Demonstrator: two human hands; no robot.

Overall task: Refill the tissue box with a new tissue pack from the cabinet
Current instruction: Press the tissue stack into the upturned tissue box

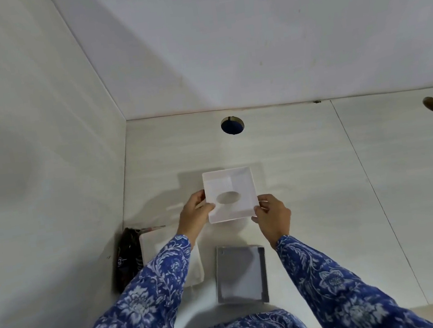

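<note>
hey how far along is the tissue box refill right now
Partly done. The box is open: its gray base sits on the counter, apparently empty. A white tissue pack lies left of it. In hand: the left hand and right hand hold the white lid with the oval slot. Left: putting the pack in and fitting the lid.

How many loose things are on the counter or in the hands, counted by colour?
White: 2, the lid with the oval opening, held by the left hand and the right hand, and the soft white pack.
Grey: 1, the open box.
Dark: 1, the dark packet by the wall.
Total: 4
</note>
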